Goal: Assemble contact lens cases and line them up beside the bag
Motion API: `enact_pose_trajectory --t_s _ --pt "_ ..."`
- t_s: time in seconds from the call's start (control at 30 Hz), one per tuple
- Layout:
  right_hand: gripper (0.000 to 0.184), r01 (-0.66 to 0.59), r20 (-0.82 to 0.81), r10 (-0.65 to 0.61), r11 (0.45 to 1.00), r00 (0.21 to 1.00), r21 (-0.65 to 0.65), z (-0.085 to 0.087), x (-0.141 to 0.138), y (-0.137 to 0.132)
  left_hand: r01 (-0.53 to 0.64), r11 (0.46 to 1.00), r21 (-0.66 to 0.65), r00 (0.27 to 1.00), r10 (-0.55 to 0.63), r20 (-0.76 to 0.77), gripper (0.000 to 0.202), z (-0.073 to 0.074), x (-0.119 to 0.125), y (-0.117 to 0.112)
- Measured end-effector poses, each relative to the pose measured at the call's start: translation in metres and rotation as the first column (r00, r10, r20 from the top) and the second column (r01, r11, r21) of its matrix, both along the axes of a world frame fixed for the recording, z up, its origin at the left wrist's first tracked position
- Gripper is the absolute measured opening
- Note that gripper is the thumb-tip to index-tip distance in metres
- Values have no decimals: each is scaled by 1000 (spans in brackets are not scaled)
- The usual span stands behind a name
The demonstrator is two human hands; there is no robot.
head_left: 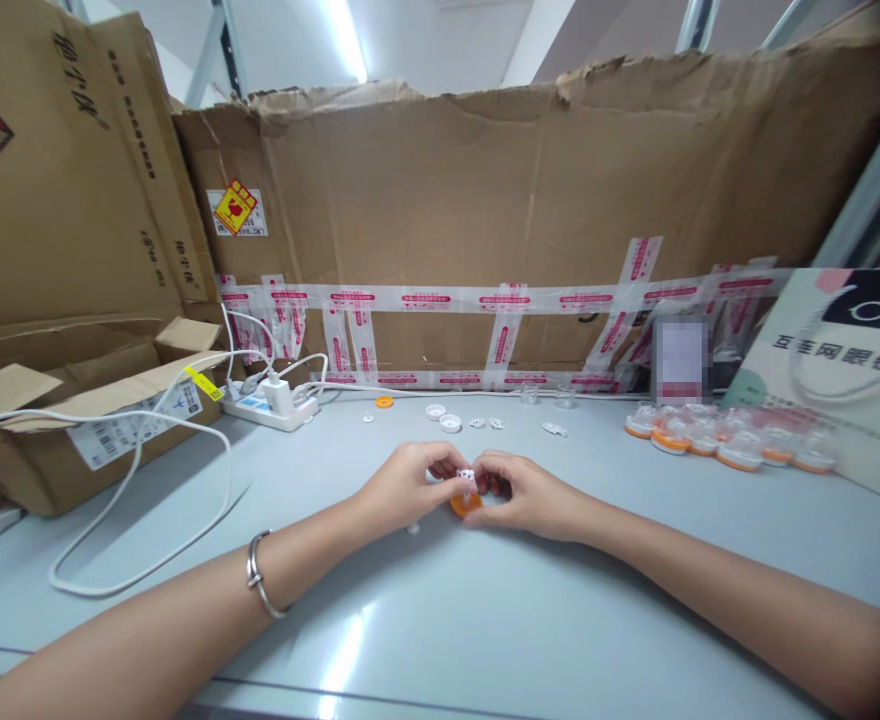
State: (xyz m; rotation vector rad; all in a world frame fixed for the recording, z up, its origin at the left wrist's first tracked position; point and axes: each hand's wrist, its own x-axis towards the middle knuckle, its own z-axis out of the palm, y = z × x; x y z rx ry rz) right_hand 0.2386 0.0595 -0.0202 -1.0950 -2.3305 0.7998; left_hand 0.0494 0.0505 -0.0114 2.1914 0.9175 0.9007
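Note:
Both hands meet over the middle of the table. My left hand (417, 485) pinches a small white plastic piece (467, 477) with dark marks, holding it just above an orange disc (465, 505). My right hand (526, 493) curls around the right side of that disc, thumb and fingers closed on its edge. A small white part (412, 528) lies on the table beneath my left wrist. Behind the hands are two white rings (450, 424), small white flat pieces (496, 424), another white piece (555, 429) and a second orange disc (384, 402).
Several clear-domed, orange-based assemblies (702, 436) are grouped at the right, beside a paper bag (845, 380). A power strip (279, 405) with white cables and an open carton (95, 410) stand at the left. A large cardboard sheet (447, 200) walls off the back.

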Motion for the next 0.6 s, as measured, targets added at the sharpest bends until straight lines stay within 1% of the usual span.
enact_pose_trajectory --t_s 0.2,0.3,0.47,0.6 --pt "26 31 -7 -32 998 999 -56 1 -3 -4 -22 996 88 992 33 -124 10 2 1 -3" --pt "27 49 -13 -50 995 999 -90 1 -6 -5 -36 995 93 985 52 -167 12 3 2 -4" --pt "28 56 -30 -61 990 998 -130 1 -7 -7 -42 997 67 987 52 -155 13 2 2 -6" --pt "28 56 -40 -60 993 997 -102 2 -7 -11 -42 998 45 990 48 -132 14 0 2 -7"
